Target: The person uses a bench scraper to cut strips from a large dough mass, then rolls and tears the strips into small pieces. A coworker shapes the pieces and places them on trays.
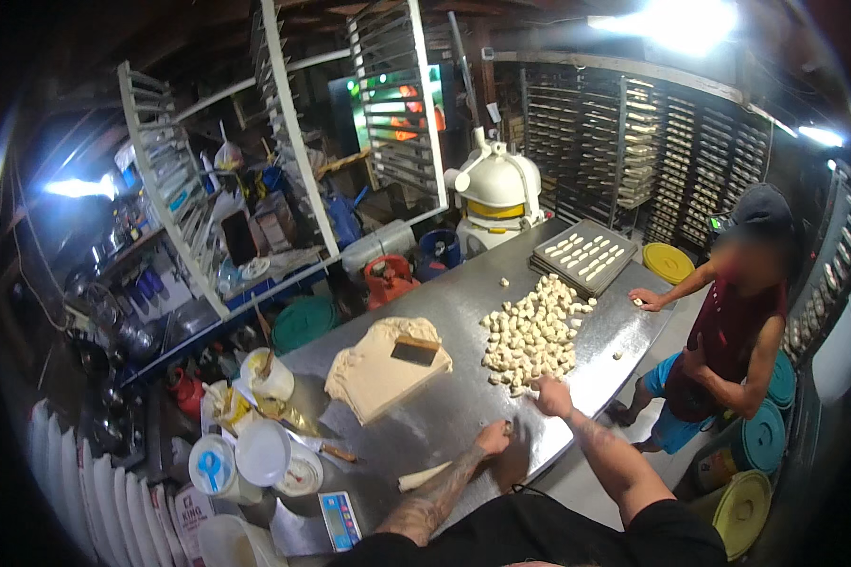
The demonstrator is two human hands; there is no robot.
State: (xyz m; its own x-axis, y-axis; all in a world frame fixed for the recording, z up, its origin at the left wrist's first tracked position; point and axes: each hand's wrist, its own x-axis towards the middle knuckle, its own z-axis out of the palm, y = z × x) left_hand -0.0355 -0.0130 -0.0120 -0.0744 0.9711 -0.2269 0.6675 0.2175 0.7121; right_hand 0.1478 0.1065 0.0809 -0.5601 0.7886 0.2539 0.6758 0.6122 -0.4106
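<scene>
A big heap of small pale dough pieces [529, 331] lies loose on the steel worktable [454, 416]. At the heap's near edge is my right hand [552, 397], its fingers stretched out against the closest pieces. My left hand [493, 438] rests low over the table, nearer to me, with curled fingers. Something small shows at its fingertips, too small to make out. Left of the heap sits a large slab of dough [378, 369] with a dough scraper [414, 351] lying on top. A pale strip [424, 476], perhaps dough, lies beside my left forearm.
Stacked trays [581, 257] with rows of shaped dough stand at the far end. A co-worker [742, 312] stands at the right edge, one hand on the table. A knife [338, 453], white tubs [263, 452] and a blue scale [339, 521] are at the left.
</scene>
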